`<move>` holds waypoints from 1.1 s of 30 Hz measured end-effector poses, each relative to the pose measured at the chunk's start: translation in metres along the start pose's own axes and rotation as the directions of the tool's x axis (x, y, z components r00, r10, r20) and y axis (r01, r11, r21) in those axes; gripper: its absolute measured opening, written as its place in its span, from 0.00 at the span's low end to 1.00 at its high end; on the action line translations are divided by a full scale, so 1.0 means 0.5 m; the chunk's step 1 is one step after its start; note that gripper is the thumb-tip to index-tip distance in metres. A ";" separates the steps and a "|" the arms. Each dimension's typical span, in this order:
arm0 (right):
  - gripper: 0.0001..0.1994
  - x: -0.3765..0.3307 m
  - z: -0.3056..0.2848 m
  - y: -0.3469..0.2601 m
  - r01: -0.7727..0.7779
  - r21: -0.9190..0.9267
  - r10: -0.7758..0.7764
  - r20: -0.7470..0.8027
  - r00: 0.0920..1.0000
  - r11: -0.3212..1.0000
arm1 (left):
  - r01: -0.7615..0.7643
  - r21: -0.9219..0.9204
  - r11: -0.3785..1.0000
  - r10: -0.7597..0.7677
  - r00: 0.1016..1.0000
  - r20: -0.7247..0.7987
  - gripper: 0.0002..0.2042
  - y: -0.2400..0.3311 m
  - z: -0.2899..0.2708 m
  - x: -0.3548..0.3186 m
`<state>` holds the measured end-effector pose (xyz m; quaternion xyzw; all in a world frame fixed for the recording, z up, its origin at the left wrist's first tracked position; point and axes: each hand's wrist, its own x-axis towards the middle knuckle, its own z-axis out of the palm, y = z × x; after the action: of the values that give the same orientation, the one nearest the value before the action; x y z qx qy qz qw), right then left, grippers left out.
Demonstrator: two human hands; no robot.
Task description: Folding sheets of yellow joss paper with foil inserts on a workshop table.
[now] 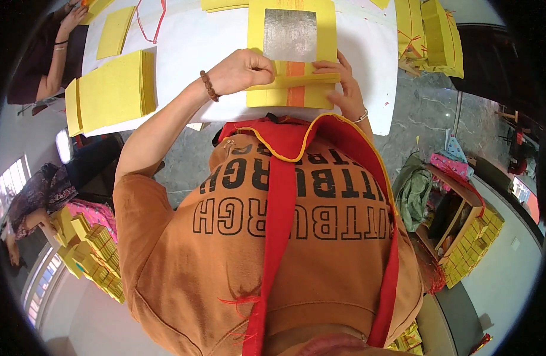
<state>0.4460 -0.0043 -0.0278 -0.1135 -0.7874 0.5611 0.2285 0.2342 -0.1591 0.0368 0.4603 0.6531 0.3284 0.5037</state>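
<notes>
A yellow paper sheet (324, 35) with a silver foil square (289, 34) and an orange stripe lies on the white table (190, 47) in front of me. Its near edge is folded up into a narrow flap (302, 79). My left hand (243, 70), with a bead bracelet at the wrist, pinches the left end of that flap. My right hand (344, 89) presses the right side of the sheet, fingers spread over the fold.
A thick stack of yellow sheets (113, 89) lies at the table's left, more sheets (115, 31) behind it. Another person's arm (59, 53) rests at the far left. Bundles of yellow paper (430, 38) sit at the right, a wooden box (463, 231) and more bundles (98, 255) on the floor.
</notes>
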 end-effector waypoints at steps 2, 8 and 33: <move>0.11 0.000 0.002 -0.008 -0.045 -0.015 0.045 0.000 0.999 0.999 | 0.003 -0.002 1.000 -0.003 1.000 0.001 0.09 0.001 -0.002 -0.001; 0.11 -0.007 0.007 0.023 -0.063 0.068 0.067 -0.048 0.997 0.996 | -0.307 0.406 0.861 0.343 0.939 -0.018 0.17 0.014 -0.012 -0.037; 0.09 0.032 -0.025 -0.091 -0.095 -0.424 0.160 0.120 0.980 0.901 | 0.090 0.281 0.955 0.026 0.923 -0.383 0.15 -0.004 0.036 -0.051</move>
<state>0.4415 -0.0026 0.0220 -0.1679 -0.8947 0.4014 0.1015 0.2525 -0.1842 0.0390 0.4460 0.7877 0.3029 0.2981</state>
